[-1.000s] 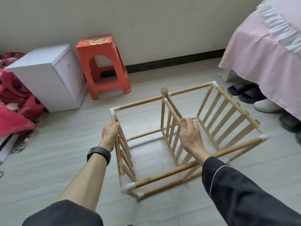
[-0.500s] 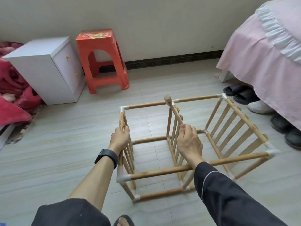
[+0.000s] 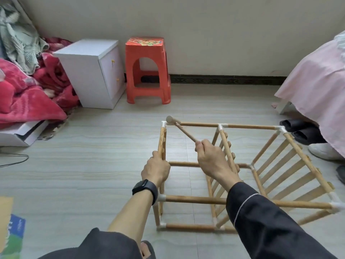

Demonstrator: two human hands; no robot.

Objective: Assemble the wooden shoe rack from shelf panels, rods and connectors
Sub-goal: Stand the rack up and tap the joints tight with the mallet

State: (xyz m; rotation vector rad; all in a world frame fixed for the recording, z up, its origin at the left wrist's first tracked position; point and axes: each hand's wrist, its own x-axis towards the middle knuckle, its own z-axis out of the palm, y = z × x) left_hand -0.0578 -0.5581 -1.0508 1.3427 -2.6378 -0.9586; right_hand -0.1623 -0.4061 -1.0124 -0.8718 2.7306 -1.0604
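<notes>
- Two hands work apart on the shoe rack (image 3: 196, 200), which lies tipped on its side on the floor (image 3: 93, 165), so its slatted panels stand upright with rods running between them
- Lying this way, the frame has its white corner joints on top, within easy reach of a downward tap
- Curled round the top rail of the leftmost shelf panel (image 3: 162, 139), the left hand (image 3: 155, 170) is probably bracing the frame against a blow
- Clamped on the handle of a small wooden mallet (image 3: 185, 132), the right hand (image 3: 210, 158) holds its head at the far left connector (image 3: 164, 124); whether they touch is unclear
- My guess at the step: knocking that corner joint fully home
- Against the wall, a white cabinet (image 3: 89, 71) has its drawers closed, so its contents are hidden
- Dark slippers (image 3: 302, 131) and a white shoe (image 3: 324, 151) lie on the floor by the bed (image 3: 317, 81), outside the rack
</notes>
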